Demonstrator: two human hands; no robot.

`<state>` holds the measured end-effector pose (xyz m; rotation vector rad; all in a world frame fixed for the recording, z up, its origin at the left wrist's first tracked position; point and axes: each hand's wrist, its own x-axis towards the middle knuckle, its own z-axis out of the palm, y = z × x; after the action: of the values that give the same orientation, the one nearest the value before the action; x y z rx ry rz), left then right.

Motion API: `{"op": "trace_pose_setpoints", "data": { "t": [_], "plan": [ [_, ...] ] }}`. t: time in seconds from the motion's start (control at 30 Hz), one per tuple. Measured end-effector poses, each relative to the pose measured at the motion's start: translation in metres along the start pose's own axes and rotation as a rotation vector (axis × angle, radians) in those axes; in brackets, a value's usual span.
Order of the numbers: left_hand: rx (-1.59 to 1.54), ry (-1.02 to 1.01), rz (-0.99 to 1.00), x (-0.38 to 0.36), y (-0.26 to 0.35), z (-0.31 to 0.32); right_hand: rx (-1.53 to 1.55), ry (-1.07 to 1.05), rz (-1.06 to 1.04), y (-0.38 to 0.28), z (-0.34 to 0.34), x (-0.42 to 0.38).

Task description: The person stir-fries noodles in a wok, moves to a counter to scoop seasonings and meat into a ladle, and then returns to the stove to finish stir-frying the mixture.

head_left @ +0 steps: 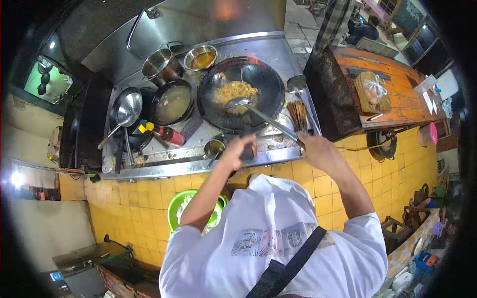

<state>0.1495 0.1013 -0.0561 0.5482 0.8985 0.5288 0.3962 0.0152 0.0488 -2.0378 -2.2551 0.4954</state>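
Observation:
A large black wok [208, 111] sits on the steel stove, with yellowish noodle-like food [233, 92] in it. My left hand [239, 151] is closed around the wok's dark handle [247, 133] at the near side. In my right hand [319, 153] is the long handle of a metal ladle [271, 120]. The ladle's bowl rests among the food near the middle of the wok. Close to my left hand stands a small metal cup [214, 147]. A bundle of thin brown sticks [298, 115] lies beyond my right hand.
Left of the wok are a pan of cloudy liquid [173, 103], a metal pot [162, 64], a bowl of yellow liquid [201, 59], a perforated skimmer [128, 105] and a red bottle [171, 135]. A green basin [175, 204] stands below. A wooden table [397, 74] is at right.

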Motion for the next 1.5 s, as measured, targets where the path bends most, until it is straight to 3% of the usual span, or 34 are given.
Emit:
{"op": "trace_pose_setpoints", "data": {
  "t": [0.07, 0.13, 0.17, 0.23, 0.33, 0.37, 0.4, 0.43, 0.47, 0.53, 0.57, 0.63, 0.67, 0.73, 0.8, 0.87, 0.9, 0.93, 1.0, 1.07, 1.1, 1.17, 1.2, 1.27, 1.33, 1.4, 1.43, 1.47, 1.5],
  "plan": [
    [-0.182, 0.06, 0.021, 0.011, 0.008, -0.003, -0.059, -0.03, 0.054, -0.008, 0.004, 0.003],
    [0.04, 0.27, 0.099, -0.011, -0.016, 0.026, -0.136, 0.045, 0.108, -0.014, 0.024, 0.012],
    [-0.003, 0.26, 0.103, -0.013, -0.04, 0.029, -0.125, 0.081, 0.082, -0.014, 0.034, 0.011],
    [-0.04, 0.157, -0.092, -0.039, -0.062, 0.042, -0.163, 0.209, -0.033, -0.013, 0.038, -0.001],
    [0.049, 0.148, -0.11, -0.041, -0.044, 0.044, -0.094, 0.057, -0.016, -0.008, 0.015, -0.006],
    [0.009, 0.132, -0.057, -0.025, -0.033, 0.028, -0.087, 0.046, -0.011, -0.003, 0.017, -0.009],
    [0.168, 0.151, -0.023, -0.015, -0.01, 0.022, -0.13, 0.166, -0.109, 0.002, 0.02, -0.013],
    [0.019, 0.079, 0.016, 0.005, -0.003, 0.003, -0.175, 0.294, -0.207, 0.003, 0.023, -0.016],
    [-0.016, 0.108, 0.103, 0.018, -0.003, -0.006, -0.169, 0.293, -0.202, -0.001, 0.033, -0.017],
    [0.094, 0.252, 0.135, 0.019, -0.021, -0.002, -0.354, 0.26, -0.055, -0.01, 0.049, -0.003],
    [0.106, 0.299, 0.173, -0.009, -0.025, 0.029, -0.121, 0.07, 0.143, -0.027, 0.034, 0.004],
    [-0.091, 0.17, 0.023, -0.016, -0.071, 0.023, -0.097, 0.15, 0.105, -0.02, 0.05, 0.0],
    [0.037, 0.089, -0.071, -0.044, -0.056, 0.041, -0.071, 0.223, 0.055, -0.025, 0.046, 0.0],
    [-0.031, 0.111, -0.083, -0.045, -0.046, 0.041, 0.001, 0.122, 0.129, -0.026, 0.03, -0.002],
    [0.147, 0.203, -0.046, -0.029, 0.001, 0.036, 0.131, 0.087, 0.038, -0.019, 0.022, -0.01],
    [-0.009, 0.03, 0.08, 0.029, -0.003, -0.017, 0.05, 0.04, 0.064, -0.031, 0.02, -0.02],
    [-0.055, 0.075, 0.114, 0.031, -0.005, -0.014, -0.126, 0.201, 0.017, -0.034, 0.034, -0.022],
    [0.2, 0.16, 0.175, 0.023, -0.015, -0.006, -0.313, 0.374, -0.033, -0.035, 0.045, -0.017],
    [0.142, 0.225, 0.109, -0.021, -0.04, 0.028, -0.241, 0.382, 0.008, -0.038, 0.066, -0.006],
    [0.144, 0.093, -0.047, -0.044, -0.062, 0.028, -0.114, 0.465, -0.044, -0.048, 0.062, -0.005],
    [0.141, 0.088, -0.051, -0.041, -0.058, 0.023, 0.039, 0.27, 0.14, -0.057, 0.046, -0.009],
    [0.122, 0.024, -0.05, -0.032, -0.038, 0.008, 0.043, 0.164, 0.151, -0.059, 0.026, -0.013],
    [0.221, 0.109, -0.032, -0.032, -0.009, 0.014, 0.057, 0.064, 0.159, -0.061, 0.021, -0.016],
    [0.045, 0.052, 0.058, 0.017, 0.002, -0.019, 0.07, 0.079, 0.163, -0.065, 0.027, -0.019],
    [-0.142, 0.085, 0.002, 0.022, -0.002, -0.018, -0.119, 0.212, 0.154, -0.062, 0.052, -0.009],
    [0.158, 0.406, 0.136, -0.038, -0.007, 0.037, -0.09, 0.22, 0.205, -0.071, 0.057, -0.008],
    [0.142, 0.124, 0.074, -0.026, -0.042, 0.01, -0.081, 0.241, 0.171, -0.067, 0.066, -0.007],
    [0.002, 0.048, -0.053, -0.051, -0.042, 0.023, -0.071, 0.257, 0.133, -0.074, 0.058, -0.005],
    [-0.051, 0.045, -0.12, -0.057, -0.036, 0.028, 0.153, 0.05, 0.269, -0.074, 0.041, -0.003]
  ]
}}
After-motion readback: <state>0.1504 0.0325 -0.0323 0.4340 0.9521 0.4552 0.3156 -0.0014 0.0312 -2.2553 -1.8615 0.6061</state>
